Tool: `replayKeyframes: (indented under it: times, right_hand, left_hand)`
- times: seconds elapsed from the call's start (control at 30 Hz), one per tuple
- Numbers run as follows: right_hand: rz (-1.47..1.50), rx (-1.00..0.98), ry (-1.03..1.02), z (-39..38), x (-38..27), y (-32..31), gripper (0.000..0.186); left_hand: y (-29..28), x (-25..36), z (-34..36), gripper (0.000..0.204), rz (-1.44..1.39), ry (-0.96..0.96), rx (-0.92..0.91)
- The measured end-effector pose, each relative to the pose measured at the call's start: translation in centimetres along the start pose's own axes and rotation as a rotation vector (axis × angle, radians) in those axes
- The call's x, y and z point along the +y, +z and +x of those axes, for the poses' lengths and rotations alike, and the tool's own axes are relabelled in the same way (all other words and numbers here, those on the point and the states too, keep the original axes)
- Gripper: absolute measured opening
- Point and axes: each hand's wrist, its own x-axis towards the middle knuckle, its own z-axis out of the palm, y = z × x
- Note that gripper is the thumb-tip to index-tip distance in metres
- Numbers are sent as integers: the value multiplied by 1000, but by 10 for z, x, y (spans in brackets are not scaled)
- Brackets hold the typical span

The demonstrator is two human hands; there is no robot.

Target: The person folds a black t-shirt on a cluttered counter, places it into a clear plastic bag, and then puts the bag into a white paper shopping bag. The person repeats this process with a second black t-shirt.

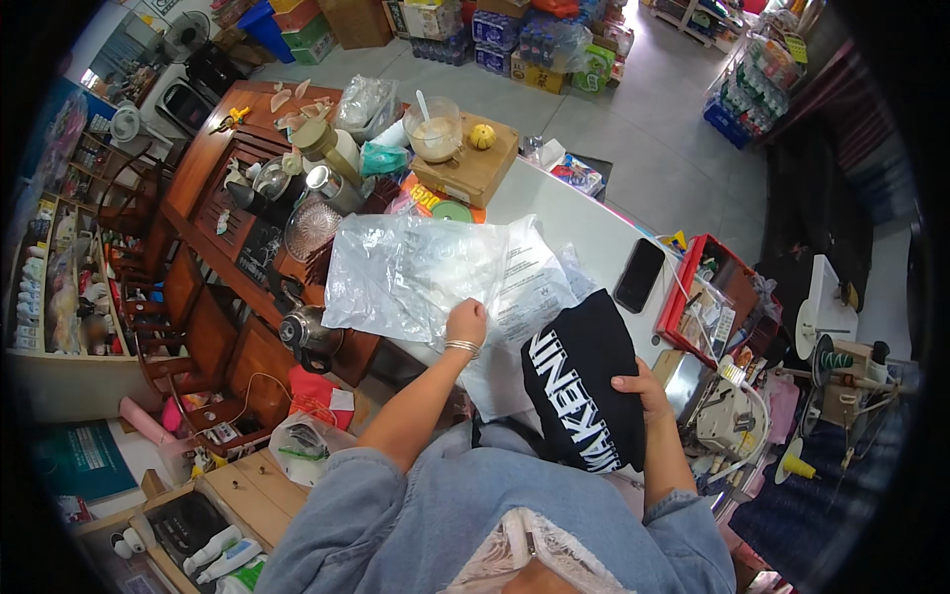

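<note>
A translucent plastic bag (394, 267) is spread over the white table (520, 183), with more printed clear bags beside it. My left hand (465, 322), bangles at the wrist, is closed on this plastic near its front edge. My right hand (645, 391) grips a folded black garment (579, 356) with large white lettering, my thumb over its right side. The garment overlaps the right part of the plastic bags. Just beyond it lies a black phone (639, 275).
A red crate (722, 255) and sewing machinery (722, 426) stand on the right. A cardboard box (465, 183) holds a cup and yellow fruit at the back. Left are a wooden table (233, 119) crowded with dishes, a kettle (307, 332) and wooden chairs (173, 346).
</note>
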Motion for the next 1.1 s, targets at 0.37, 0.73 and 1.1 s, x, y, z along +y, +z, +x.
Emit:
replayKeyframes:
  times: [0.37,0.73,1.1]
  right_hand:
    - [-18,-154,12,50,0,49,64]
    - [-315,-154,-88,92,28,76,55]
    - [-1456,-496,-227,72,19,131,64]
  left_hand:
    - [-27,17,-28,22,-164,53,173]
    - [-49,-19,-33,22,-597,-52,106]
    - [-126,99,-45,32,129,350,79]
